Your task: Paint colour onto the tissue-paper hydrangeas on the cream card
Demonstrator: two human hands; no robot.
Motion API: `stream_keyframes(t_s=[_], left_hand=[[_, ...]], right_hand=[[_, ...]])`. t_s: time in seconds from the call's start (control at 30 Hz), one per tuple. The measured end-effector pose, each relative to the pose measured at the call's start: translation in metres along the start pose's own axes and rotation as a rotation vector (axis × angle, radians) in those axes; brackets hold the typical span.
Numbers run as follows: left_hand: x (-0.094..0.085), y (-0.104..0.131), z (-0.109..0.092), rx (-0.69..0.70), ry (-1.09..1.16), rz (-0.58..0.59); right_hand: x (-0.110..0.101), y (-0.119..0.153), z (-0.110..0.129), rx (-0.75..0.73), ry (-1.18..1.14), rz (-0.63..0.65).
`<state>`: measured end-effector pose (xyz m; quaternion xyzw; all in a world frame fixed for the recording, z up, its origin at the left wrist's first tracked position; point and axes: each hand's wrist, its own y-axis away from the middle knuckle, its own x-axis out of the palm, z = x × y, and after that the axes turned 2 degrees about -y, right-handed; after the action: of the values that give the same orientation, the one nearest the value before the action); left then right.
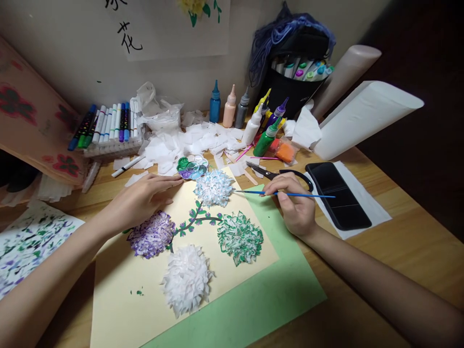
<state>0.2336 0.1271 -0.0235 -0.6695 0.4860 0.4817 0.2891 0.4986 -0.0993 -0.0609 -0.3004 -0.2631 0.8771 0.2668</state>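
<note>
In my right hand (295,203) is a thin blue paintbrush (250,192), pinched between the fingers, its tip at the right edge of a blue-tinged white paper flower (214,187). My left hand (152,193) lies with fingers stretched out on the cream sheet (119,290), close to a small round paint palette (192,167) with green, purple and blue paint. Three more ruffled paper flowers sit on the sheet: a purple-edged one (152,234), a green-edged one (240,238) and a plain white one (187,280). A painted branch (195,220) with leaves runs between them.
Behind the sheet lie white paper scraps (174,145), several paint bottles (229,107) and black scissors (261,169). Markers (108,123) stand at the left. A black phone (337,195) and a paper roll (366,118) are at the right. Green paper (290,295) lies underneath.
</note>
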Motion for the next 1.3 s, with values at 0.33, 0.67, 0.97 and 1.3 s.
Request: stream_keyframes(t_s=[0.33, 0.67, 0.97, 1.3], left_hand=[[0.001, 0.001, 0.0, 0.009, -0.029, -0.014], [0.0, 0.004, -0.006, 0.02, 0.008, -0.033], [0.005, 0.005, -0.006, 0.042, 0.004, -0.047], [0.007, 0.006, -0.006, 0.041, 0.002, -0.045]], right_hand=[[0.0, 0.0, 0.003, 0.018, 0.003, 0.001], [0.038, -0.06, 0.02, 0.154, -0.082, 0.129], [0.066, -0.088, 0.02, 0.095, 0.005, 0.308], [0.068, -0.09, 0.018, 0.048, 0.077, 0.281]])
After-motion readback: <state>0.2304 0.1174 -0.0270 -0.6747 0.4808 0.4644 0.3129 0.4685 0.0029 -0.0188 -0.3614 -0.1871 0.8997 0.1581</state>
